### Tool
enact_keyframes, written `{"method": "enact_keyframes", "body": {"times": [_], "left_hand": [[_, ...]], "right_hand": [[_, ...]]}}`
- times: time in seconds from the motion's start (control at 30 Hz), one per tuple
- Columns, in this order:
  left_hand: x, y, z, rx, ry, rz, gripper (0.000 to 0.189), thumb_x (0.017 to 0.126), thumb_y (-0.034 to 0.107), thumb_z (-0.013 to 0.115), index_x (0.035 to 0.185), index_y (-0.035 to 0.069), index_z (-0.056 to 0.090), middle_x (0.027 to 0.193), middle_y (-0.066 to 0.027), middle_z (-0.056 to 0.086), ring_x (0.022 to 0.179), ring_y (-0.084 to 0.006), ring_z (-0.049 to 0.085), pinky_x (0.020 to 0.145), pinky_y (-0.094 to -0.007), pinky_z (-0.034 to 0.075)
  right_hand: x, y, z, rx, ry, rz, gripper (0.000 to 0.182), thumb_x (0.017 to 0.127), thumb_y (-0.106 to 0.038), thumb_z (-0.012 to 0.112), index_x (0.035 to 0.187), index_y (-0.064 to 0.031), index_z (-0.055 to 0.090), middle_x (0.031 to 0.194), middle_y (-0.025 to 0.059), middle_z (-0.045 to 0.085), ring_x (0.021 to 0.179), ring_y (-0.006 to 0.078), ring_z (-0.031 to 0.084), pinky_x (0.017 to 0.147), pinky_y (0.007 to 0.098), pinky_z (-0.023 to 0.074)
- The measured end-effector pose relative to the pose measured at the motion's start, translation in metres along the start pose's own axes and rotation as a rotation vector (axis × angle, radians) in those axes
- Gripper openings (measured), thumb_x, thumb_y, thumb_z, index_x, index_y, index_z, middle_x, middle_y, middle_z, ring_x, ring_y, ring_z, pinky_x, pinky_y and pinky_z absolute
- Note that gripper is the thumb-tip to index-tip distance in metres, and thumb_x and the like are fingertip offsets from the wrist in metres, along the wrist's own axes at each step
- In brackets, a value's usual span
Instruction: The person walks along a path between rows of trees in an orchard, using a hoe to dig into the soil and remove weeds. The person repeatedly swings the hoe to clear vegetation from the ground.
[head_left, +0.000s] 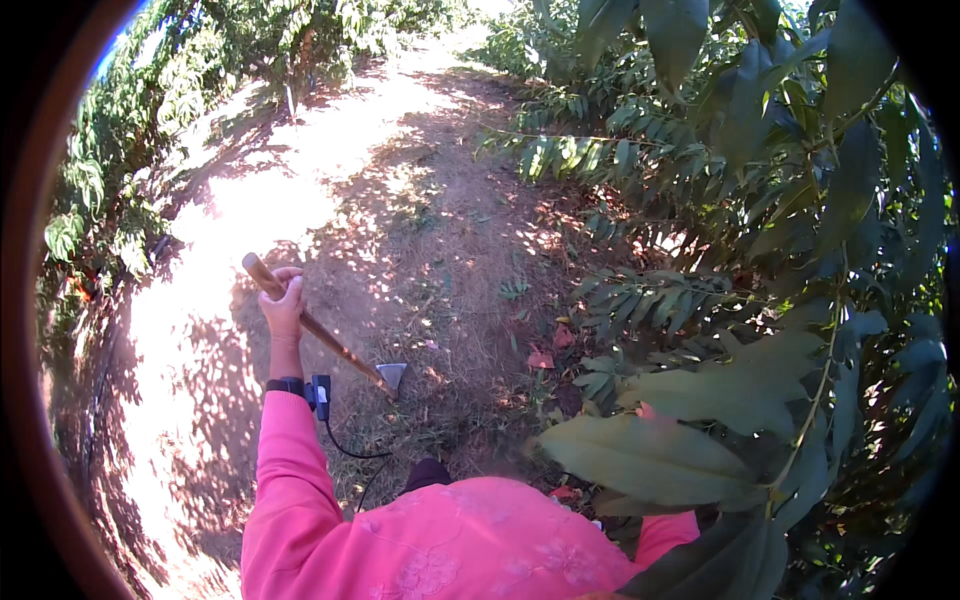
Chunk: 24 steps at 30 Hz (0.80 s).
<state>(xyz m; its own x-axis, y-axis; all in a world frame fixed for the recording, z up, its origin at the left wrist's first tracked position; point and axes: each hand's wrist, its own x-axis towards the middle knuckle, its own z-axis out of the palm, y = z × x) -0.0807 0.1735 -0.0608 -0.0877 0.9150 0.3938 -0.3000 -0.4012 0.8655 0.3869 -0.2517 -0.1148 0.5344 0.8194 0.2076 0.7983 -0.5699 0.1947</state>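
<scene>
My left hand is closed around the upper part of a wooden handle, just below its blunt top end. The handle belongs to a hoe that slants down to the right. Its pale metal blade is at the ground, in front of my body. A dark band with a small device sits at my left wrist, and a black cable runs down from it. My right hand is not in view: large green leaves cover that side, with only part of the pink right sleeve showing.
Leafy branches crowd the right side, very close to the camera. A dirt path with dry grass and dappled sun runs ahead. More trees line the left. Reddish dry leaves lie on the ground, right of the hoe.
</scene>
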Motion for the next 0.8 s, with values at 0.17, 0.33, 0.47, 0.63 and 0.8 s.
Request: {"method": "enact_keyframes", "body": {"times": [0.17,0.33,0.47,0.63,0.8], "left_hand": [[-0.003,0.007,-0.003,0.039,0.013,0.002,0.009,0.079,0.002,0.059,0.088,0.002,0.059,0.061,0.0048,0.048,0.044,-0.0021,0.042,0.040,-0.0155,0.030],[-0.005,0.001,-0.002,0.048,-0.005,0.009,0.008,0.079,0.003,0.059,0.088,0.002,0.060,0.061,0.0054,0.049,0.045,-0.0023,0.043,0.040,-0.0156,0.031],[-0.011,0.001,0.006,0.070,-0.031,0.010,0.007,0.080,0.005,0.059,0.087,0.003,0.060,0.061,0.0053,0.048,0.046,-0.0022,0.042,0.041,-0.0164,0.031],[-0.012,-0.006,0.008,0.121,-0.019,0.035,0.006,0.077,0.006,0.061,0.082,0.003,0.062,0.063,0.0052,0.052,0.051,-0.0024,0.046,0.046,-0.0171,0.034],[-0.017,-0.005,0.017,0.118,-0.024,0.009,0.008,0.075,0.006,0.062,0.082,0.003,0.061,0.063,0.0050,0.052,0.053,-0.0024,0.047,0.048,-0.0178,0.036]], "right_hand": [[0.032,-0.019,-0.043,0.236,0.129,-0.027,0.015,0.068,-0.019,0.070,0.068,-0.0084,0.059,0.068,0.0076,0.055,0.072,0.0269,0.053,0.076,0.0398,0.0360],[0.041,-0.024,-0.052,0.262,0.398,-0.207,0.018,0.065,-0.020,0.072,0.068,-0.0077,0.059,0.067,0.0073,0.054,0.071,0.0270,0.053,0.076,0.0399,0.0361],[0.032,-0.014,-0.031,0.176,0.262,-0.085,0.020,0.065,-0.024,0.073,0.071,-0.0083,0.062,0.071,0.0074,0.057,0.074,0.0263,0.054,0.080,0.0404,0.0366],[0.026,-0.004,-0.021,0.123,0.348,-0.160,0.023,0.064,-0.028,0.073,0.071,-0.0083,0.063,0.073,0.0083,0.058,0.074,0.0272,0.054,0.078,0.0404,0.0358],[0.019,-0.017,-0.042,0.155,0.305,-0.194,0.022,0.063,-0.024,0.074,0.070,-0.0078,0.062,0.071,0.0082,0.056,0.073,0.0273,0.053,0.076,0.0401,0.0353]]}}
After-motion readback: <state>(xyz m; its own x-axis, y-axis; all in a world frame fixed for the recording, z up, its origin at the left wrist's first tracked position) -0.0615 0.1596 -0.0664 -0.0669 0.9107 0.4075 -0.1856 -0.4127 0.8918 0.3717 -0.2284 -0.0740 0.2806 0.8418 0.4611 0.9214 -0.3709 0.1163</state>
